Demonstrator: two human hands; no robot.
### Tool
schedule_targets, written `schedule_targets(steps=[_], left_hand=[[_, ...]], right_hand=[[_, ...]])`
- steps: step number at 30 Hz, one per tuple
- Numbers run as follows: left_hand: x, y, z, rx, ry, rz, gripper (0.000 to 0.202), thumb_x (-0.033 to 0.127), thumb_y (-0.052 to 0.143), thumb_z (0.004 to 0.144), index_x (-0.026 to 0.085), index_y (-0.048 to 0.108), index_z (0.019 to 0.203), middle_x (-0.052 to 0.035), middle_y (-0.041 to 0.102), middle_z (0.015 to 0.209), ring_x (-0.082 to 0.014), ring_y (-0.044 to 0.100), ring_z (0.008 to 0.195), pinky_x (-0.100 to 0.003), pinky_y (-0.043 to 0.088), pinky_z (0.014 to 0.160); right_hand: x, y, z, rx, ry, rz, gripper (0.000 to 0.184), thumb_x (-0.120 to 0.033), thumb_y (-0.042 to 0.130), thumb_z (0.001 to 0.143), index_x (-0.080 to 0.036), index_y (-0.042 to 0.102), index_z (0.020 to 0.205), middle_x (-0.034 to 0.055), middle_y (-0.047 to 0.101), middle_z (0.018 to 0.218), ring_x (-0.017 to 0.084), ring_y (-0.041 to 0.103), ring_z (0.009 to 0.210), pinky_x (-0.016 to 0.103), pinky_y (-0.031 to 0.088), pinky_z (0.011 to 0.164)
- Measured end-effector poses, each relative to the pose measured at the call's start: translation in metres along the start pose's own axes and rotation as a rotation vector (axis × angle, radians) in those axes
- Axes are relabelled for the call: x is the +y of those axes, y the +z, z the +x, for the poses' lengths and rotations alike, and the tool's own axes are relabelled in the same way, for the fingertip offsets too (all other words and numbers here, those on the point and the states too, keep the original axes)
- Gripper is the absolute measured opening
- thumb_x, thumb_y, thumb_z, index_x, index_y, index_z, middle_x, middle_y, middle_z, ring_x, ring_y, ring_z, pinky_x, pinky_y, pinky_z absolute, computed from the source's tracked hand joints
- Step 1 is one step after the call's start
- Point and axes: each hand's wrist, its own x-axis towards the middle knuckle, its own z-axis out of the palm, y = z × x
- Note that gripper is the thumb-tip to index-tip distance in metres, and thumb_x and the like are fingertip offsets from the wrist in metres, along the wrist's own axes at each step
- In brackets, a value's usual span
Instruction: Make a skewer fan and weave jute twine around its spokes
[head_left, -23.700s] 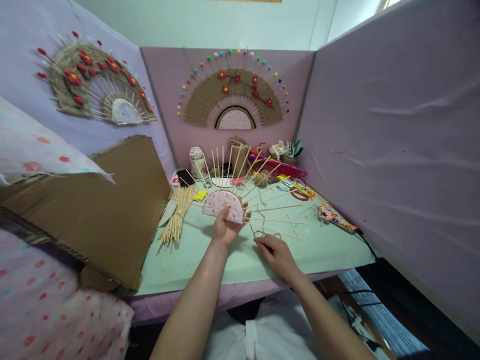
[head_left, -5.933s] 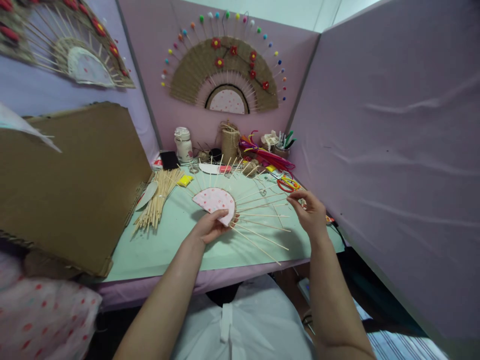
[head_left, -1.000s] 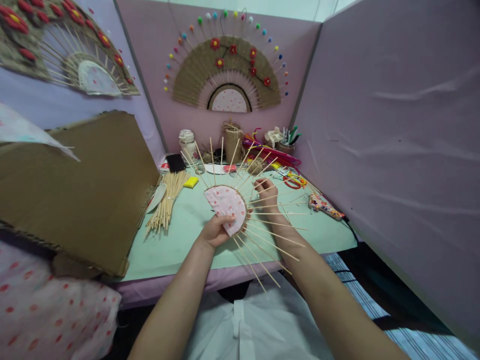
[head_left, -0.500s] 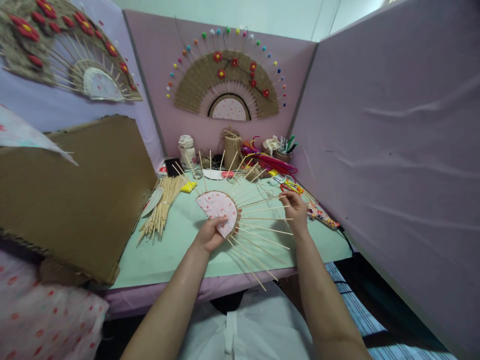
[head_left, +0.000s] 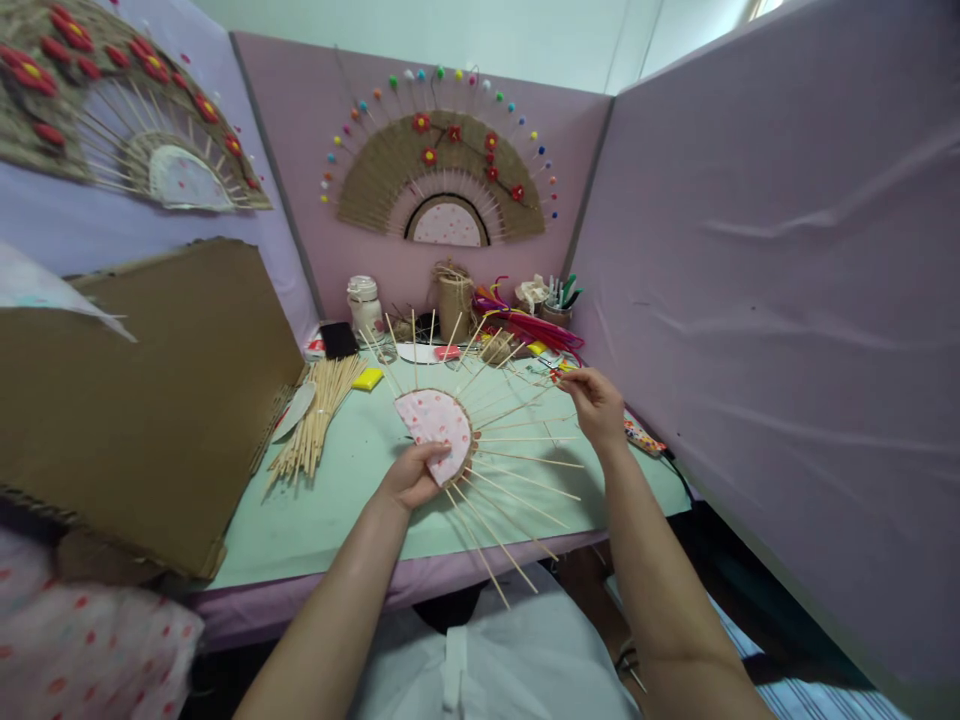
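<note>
My left hand (head_left: 414, 476) is closed on the lower end of a fan frame (head_left: 439, 422), thumb on top and fingers underneath. The frame has a half-round base in white cloth with red dots, and thin wooden sticks fan out from its curved edge. My right hand (head_left: 598, 408) is raised off the right side of the sticks, thumb and fingertips pinched. A thin brown strand of twine (head_left: 521, 403) seems to run from its fingertips toward the base; its exact ends are hard to see.
Left on the table are a bundle of sticks (head_left: 316, 425) and a yellow block (head_left: 368, 379). Behind stand a white jar (head_left: 365, 308), a twine spool (head_left: 454, 305) and a pen holder (head_left: 556, 315). Cardboard (head_left: 150, 400) leans left. A finished fan (head_left: 375, 185) hangs on the back panel.
My right hand has moved a little up and away from the base, with the strand stretched at a steeper slant. The fan frame has tilted slightly in my left hand. The view has shifted slightly.
</note>
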Motion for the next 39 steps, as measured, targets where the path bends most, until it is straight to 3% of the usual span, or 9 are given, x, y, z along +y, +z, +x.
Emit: schedule_targets(steps=[4,9,12,15,19,24,32,39], left_hand=[[0.000,0.002,-0.004,-0.049,-0.016,-0.007,0.039,0.005,0.055,0.072,0.006,0.060,0.111,-0.0169,0.069,0.106,-0.0204,0.069,0.085,-0.030,0.055,0.073],[-0.001,0.001,-0.010,-0.137,0.014,0.038,0.039,0.008,0.058,0.070,0.008,0.061,0.109,-0.0167,0.069,0.105,-0.0237,0.069,0.088,-0.031,0.056,0.070],[-0.001,0.001,-0.013,-0.128,0.049,0.085,0.040,0.010,0.062,0.068,0.009,0.062,0.107,-0.0161,0.071,0.098,-0.0241,0.069,0.080,-0.032,0.056,0.066],[-0.001,0.004,-0.014,-0.126,0.072,0.079,0.040,0.010,0.062,0.066,0.010,0.063,0.106,-0.0151,0.072,0.096,-0.0245,0.069,0.081,-0.035,0.056,0.071],[-0.001,0.010,-0.014,-0.105,0.122,0.047,0.042,0.008,0.062,0.063,0.008,0.064,0.105,-0.0158,0.071,0.098,-0.0275,0.068,0.092,-0.040,0.053,0.083],[-0.001,0.012,-0.012,0.014,0.197,0.053,0.050,0.005,0.064,0.061,0.009,0.062,0.111,-0.0134,0.072,0.093,-0.0251,0.069,0.084,-0.035,0.055,0.077],[-0.003,0.005,-0.013,-0.011,0.177,0.091,0.051,0.006,0.064,0.061,0.009,0.062,0.113,-0.0138,0.072,0.094,-0.0245,0.069,0.077,-0.035,0.056,0.070],[-0.001,0.006,-0.015,-0.041,0.159,0.088,0.065,0.006,0.063,0.064,0.013,0.053,0.127,-0.0139,0.071,0.100,-0.0271,0.069,0.084,-0.036,0.057,0.068]], right_hand=[[0.007,0.028,0.002,-0.072,0.138,0.041,0.013,-0.033,0.060,0.075,-0.020,0.063,0.076,0.0006,0.063,0.071,0.016,0.055,0.065,0.031,0.045,0.065],[0.000,0.102,0.000,-0.136,0.178,0.101,0.011,-0.032,0.061,0.069,-0.021,0.061,0.067,-0.0010,0.060,0.061,0.015,0.051,0.058,0.030,0.042,0.061],[-0.008,0.147,-0.006,-0.169,0.182,0.154,0.011,-0.032,0.058,0.071,-0.022,0.062,0.070,-0.0004,0.062,0.065,0.015,0.053,0.060,0.029,0.043,0.062],[-0.013,0.171,-0.014,-0.175,0.202,0.192,0.013,-0.033,0.056,0.073,-0.022,0.062,0.072,-0.0002,0.062,0.067,0.016,0.054,0.062,0.029,0.043,0.061],[-0.008,0.170,-0.020,-0.108,0.250,0.204,0.014,-0.035,0.056,0.074,-0.021,0.060,0.075,-0.0005,0.060,0.068,0.015,0.053,0.065,0.028,0.042,0.063],[0.005,0.155,-0.022,-0.010,0.288,0.191,0.017,-0.036,0.053,0.077,-0.020,0.056,0.077,-0.0005,0.059,0.071,0.014,0.051,0.067,0.027,0.041,0.067],[0.013,0.155,-0.020,0.065,0.326,0.250,0.021,-0.040,0.054,0.075,-0.020,0.055,0.079,-0.0025,0.056,0.067,0.013,0.048,0.062,0.026,0.041,0.063],[0.012,0.156,-0.020,0.069,0.323,0.264,0.019,-0.037,0.055,0.075,-0.020,0.057,0.079,-0.0005,0.059,0.073,0.014,0.052,0.068,0.027,0.043,0.066]])
